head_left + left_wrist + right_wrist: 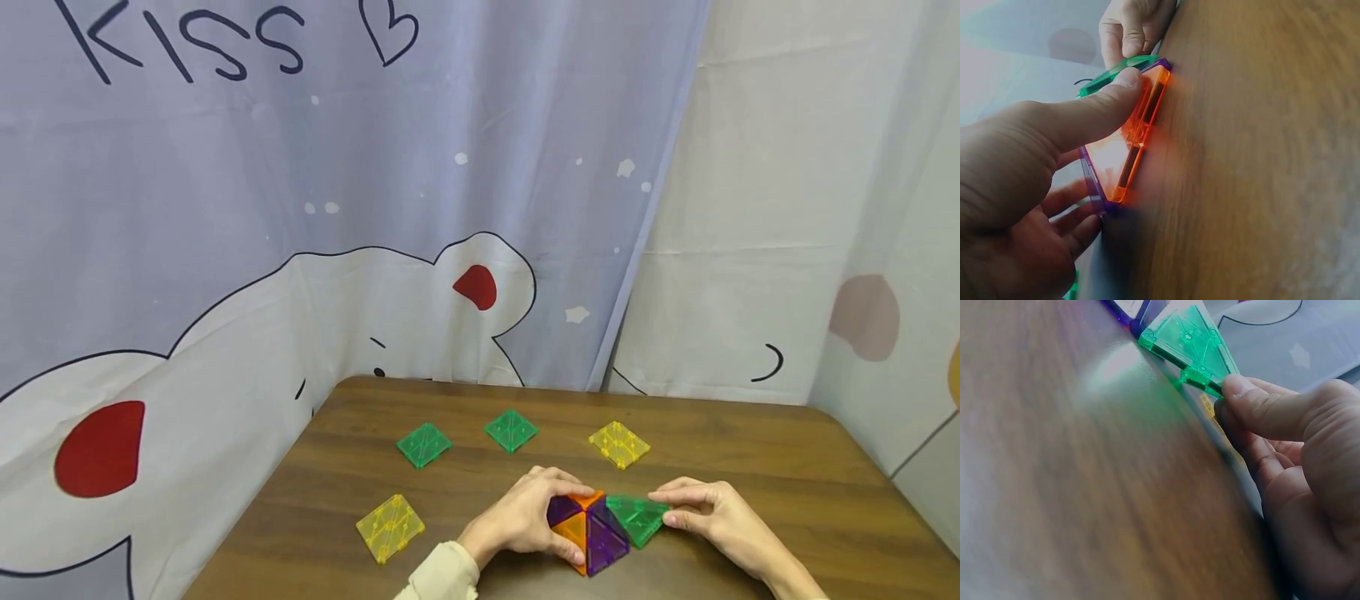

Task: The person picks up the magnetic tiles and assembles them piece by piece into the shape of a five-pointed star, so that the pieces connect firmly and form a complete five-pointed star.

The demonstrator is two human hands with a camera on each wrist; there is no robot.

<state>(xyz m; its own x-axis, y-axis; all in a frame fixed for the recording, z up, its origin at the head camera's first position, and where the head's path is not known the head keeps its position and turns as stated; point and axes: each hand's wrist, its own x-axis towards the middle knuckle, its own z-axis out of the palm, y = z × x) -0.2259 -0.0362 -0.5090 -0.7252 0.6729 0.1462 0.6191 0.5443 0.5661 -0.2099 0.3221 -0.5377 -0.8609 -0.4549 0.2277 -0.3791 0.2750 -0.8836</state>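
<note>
Right grip point(1322, 462) pinches green tile point(1188, 337) by corner; purple piece point(1137, 322) beside.

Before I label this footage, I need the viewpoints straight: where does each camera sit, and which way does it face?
Head view: worn on the head, facing forward and down across the table; left hand, right hand and one sleeve show.
Left wrist view: worn there, facing the orange and purple tiles; both hands show.
Right wrist view: worn there, facing the green piece; only the right hand shows.
Shared: the green piece appears in both wrist views.
</note>
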